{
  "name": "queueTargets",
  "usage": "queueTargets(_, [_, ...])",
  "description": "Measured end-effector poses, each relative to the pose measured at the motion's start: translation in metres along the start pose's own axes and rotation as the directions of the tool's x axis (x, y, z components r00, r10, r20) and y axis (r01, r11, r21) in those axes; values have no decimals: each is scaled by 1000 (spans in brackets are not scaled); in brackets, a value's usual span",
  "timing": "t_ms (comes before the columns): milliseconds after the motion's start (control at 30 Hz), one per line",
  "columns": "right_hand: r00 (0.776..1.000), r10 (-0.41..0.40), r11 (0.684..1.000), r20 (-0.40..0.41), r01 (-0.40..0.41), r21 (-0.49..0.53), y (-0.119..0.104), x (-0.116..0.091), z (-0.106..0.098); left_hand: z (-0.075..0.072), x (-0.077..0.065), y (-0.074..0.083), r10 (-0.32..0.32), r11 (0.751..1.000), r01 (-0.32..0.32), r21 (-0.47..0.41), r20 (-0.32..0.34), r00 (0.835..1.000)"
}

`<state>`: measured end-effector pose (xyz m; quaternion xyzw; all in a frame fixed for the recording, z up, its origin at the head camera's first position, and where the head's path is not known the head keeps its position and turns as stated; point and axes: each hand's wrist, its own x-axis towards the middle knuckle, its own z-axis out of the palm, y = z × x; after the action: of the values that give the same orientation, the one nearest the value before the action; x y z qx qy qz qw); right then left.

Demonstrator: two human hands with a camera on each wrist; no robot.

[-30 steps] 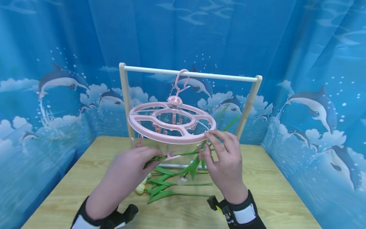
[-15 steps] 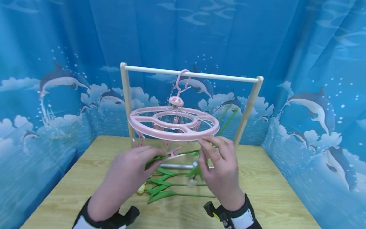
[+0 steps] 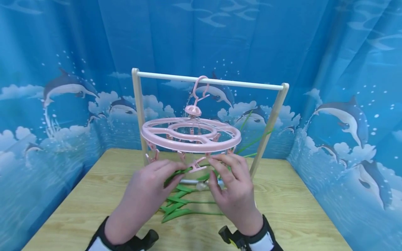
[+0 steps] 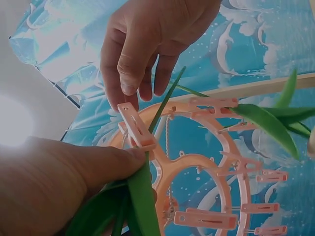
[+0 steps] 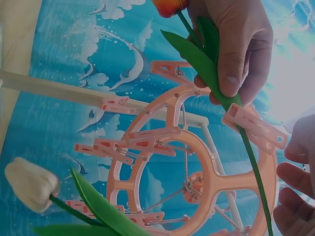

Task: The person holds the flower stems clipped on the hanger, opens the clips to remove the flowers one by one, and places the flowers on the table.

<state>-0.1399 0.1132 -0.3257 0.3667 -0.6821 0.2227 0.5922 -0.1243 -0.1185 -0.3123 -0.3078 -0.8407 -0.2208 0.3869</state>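
My left hand [image 3: 150, 188] pinches the leaf and stem of an orange-red tulip [image 5: 170, 6], just beside a pink clothespin [image 3: 197, 166] that sits across the stem. My right hand [image 3: 235, 184] is near the clothespin's handle end, its fingers loosely bent; in the right wrist view they are apart from the clothespin. Above both hands hangs a round pink clip hanger [image 3: 188, 146] with several clothespins around its rings. A white tulip [image 5: 32, 184] with green leaves is near the hanger's right side, partly hidden by my right hand in the head view.
The hanger's hook is over the top bar of a wooden rack [image 3: 245, 83]. Several green-leaved stems [image 3: 177, 211] lie on the wooden table [image 3: 298, 209] below. A blue dolphin-print curtain [image 3: 339, 122] surrounds the table.
My right hand has left the hanger's outer rim and moved left and slightly down, closer to the clothespin. My left hand shifted slightly right with the tulip. The hanger has levelled.
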Motion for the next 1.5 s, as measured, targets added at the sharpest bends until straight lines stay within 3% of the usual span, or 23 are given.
queueTargets(400, [998, 64, 994, 18, -65, 85, -2, 4, -4, 5, -2, 1, 101, 995, -101, -18, -26, 995])
queueTargets(667, [992, 107, 991, 67, -112, 78, -1, 4, -9, 7, -2, 5, 150, 988, -151, -14, -57, 987])
queueTargets(933, [991, 118, 988, 68, -124, 91, -2, 5, -11, 9, -2, 4, 181, 982, -185, -34, -109, 977])
queueTargets(1500, [989, 81, 972, -124, -51, 229, 0, 0, -5, 5, -4, 3, 166, 983, -174, -53, -126, 978])
